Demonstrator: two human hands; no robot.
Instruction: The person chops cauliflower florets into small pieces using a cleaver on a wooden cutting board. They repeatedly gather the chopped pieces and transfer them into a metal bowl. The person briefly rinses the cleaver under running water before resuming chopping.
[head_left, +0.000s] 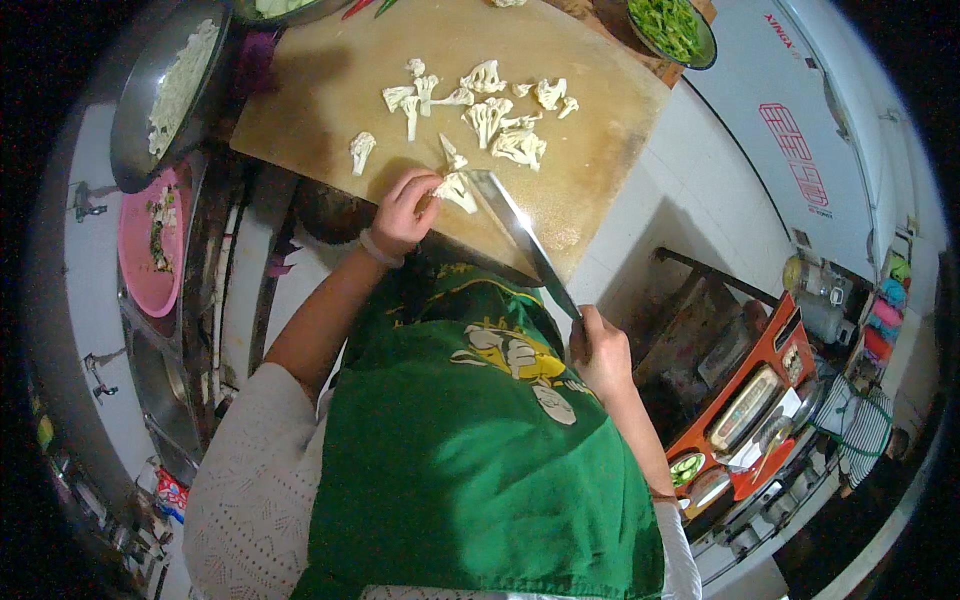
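My left hand (407, 210) grips a cauliflower piece (457, 192) at the near edge of a large tan cutting board (315, 97). In my right hand (602, 351) is the handle of a broad kitchen knife (517, 217). The blade slants up and left across the board, its tip end beside the held piece. A small cut cauliflower piece (452, 153) lies just beyond my left fingers. Several cut florets (486, 118) are spread over the middle of the board, and a single floret (362, 152) lies apart at the left.
A dark pan (135, 97) with pale shreds stands left of the board, above a pink basin (150, 285). At the top right is a bowl of chopped greens (673, 28). A red table (739, 405) with dishes stands right; a person in striped clothing (855, 420) is beyond.
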